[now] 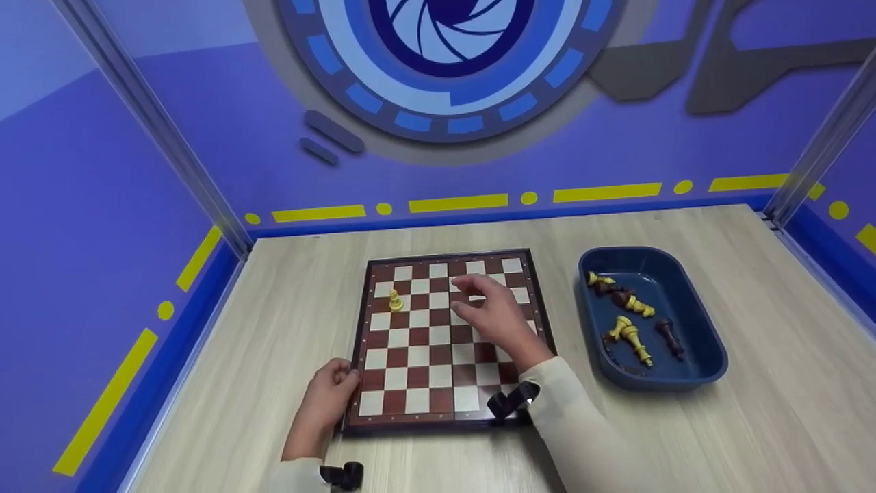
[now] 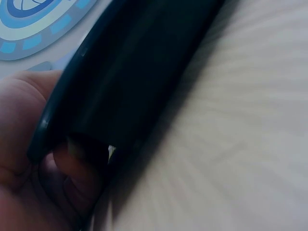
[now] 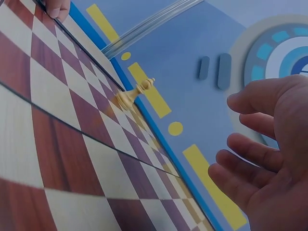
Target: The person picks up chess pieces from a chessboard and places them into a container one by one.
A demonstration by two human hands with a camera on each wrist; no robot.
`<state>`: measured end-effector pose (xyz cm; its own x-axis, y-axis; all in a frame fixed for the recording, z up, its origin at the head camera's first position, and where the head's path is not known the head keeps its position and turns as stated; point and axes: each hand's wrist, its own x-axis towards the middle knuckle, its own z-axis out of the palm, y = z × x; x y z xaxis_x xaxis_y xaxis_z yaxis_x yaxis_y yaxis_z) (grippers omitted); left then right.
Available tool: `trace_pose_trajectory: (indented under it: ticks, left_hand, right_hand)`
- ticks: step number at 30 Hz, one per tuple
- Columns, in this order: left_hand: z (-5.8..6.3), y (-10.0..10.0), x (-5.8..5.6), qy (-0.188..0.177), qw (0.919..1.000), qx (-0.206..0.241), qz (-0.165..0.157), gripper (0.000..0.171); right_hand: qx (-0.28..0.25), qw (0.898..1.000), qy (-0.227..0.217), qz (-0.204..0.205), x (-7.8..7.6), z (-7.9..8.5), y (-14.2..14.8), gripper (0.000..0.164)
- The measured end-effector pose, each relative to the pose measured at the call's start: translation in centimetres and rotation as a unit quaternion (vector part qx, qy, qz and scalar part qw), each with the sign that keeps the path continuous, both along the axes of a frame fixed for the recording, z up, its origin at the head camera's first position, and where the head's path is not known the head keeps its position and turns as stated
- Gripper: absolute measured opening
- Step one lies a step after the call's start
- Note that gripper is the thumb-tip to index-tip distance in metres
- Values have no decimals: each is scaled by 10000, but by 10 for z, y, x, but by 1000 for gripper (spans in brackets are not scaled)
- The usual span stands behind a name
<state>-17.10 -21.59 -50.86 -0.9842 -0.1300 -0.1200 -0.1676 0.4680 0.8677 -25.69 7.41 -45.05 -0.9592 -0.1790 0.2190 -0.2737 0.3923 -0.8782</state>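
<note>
A brown-and-white chessboard (image 1: pixel 417 337) lies on the table, with a pale yellow chess piece (image 1: pixel 395 301), bishop-like in shape, upright on its far left part. At the board's near left edge my left hand (image 1: pixel 327 396) grips the rim. The left wrist view shows its fingers (image 2: pixel 77 166) curled under the dark side of the board. Over the board's right half hovers my right hand (image 1: pixel 496 316), fingers parted and loosely bent, holding nothing. In the right wrist view the chess piece (image 3: pixel 127 98) stands apart from those fingers (image 3: pixel 250 151).
To the right of the board sits a dark blue tray (image 1: pixel 705 342) with several yellow and dark brown chess pieces lying in it. Blue panels (image 1: pixel 479 178) wall the wooden table (image 1: pixel 301 287) at the back and sides.
</note>
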Motion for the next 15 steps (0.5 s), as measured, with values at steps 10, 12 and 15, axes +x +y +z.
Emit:
trace_pose_trajectory:
  ticks: [10, 12, 15]
  left_hand:
    - [0, -1, -1, -66, 9999, -103, 4, 16]
    - [-1, -1, -2, -80, 9999, -94, 0, 16]
    - [-1, -1, -2, -21, 9999, -92, -33, 14]
  right_hand:
    - [262, 9989, -391, 84, -9, -5, -18, 37]
    - [205, 9985, -486, 141, -11, -5, -20, 37]
    - [216, 9985, -442, 223, -14, -8, -23, 37]
